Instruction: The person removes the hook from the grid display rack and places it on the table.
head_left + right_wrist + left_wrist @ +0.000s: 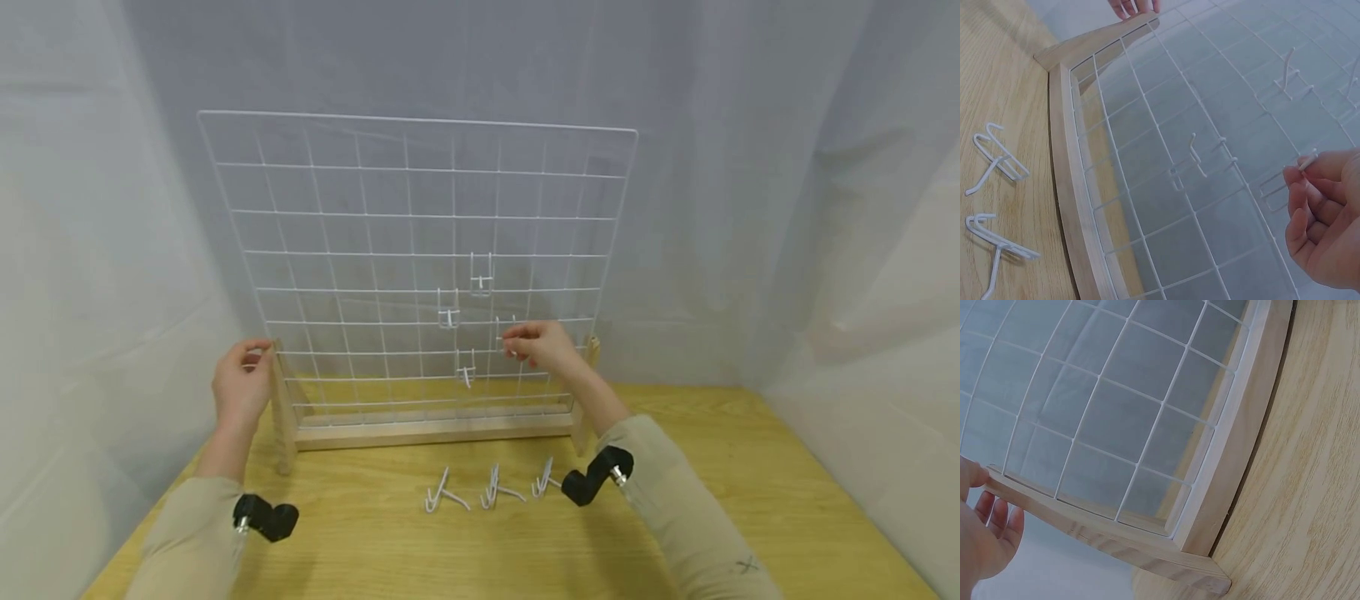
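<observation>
A white wire grid panel stands upright in a wooden stand. My left hand holds the top end of the stand's left upright between thumb and fingers. At the lower right of the grid, my right hand pinches the prong of a white wire hook; its backing loop is against the mesh, partly hidden by the fingers in the head view. Three more hooks hang on the grid: an upper one, a middle one and a lower one.
Three loose white hooks lie in a row on the wooden table before the stand: a left one, a middle one and a right one. Pale sheeting surrounds the table at the back and sides.
</observation>
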### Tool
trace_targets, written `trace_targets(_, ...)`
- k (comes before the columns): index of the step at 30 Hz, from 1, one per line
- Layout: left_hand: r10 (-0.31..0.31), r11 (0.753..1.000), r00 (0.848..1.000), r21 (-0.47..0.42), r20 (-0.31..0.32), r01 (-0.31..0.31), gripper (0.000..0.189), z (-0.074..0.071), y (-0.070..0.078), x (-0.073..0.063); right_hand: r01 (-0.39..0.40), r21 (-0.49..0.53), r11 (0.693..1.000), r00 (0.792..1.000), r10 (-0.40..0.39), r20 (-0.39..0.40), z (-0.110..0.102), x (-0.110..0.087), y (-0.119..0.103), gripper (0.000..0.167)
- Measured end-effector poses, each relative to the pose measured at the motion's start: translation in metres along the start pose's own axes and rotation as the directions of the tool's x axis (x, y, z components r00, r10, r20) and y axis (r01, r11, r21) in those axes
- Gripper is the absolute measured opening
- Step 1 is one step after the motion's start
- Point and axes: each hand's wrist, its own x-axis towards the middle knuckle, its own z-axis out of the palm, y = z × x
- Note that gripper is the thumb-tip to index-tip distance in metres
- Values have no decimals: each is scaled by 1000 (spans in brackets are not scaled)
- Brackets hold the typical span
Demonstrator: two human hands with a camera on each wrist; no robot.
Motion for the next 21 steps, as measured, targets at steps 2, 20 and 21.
trace_targets(2, 2, 1000, 1000, 0, -5, -2, 27, 0, 0, -1, -5, 4, 1000, 1000, 5, 3, -1, -1, -1, 22)
trace_targets(20, -10, 1000, 1000, 0, -2, 10, 28, 0, 2, -2, 88, -19, 996, 994, -86, 64, -9, -22, 5, 24)
trace_targets(21, -10, 1000, 1000, 1, -1, 10, 28, 0, 2, -2, 91, -20, 996, 993, -90, 71, -9, -24, 6, 24)
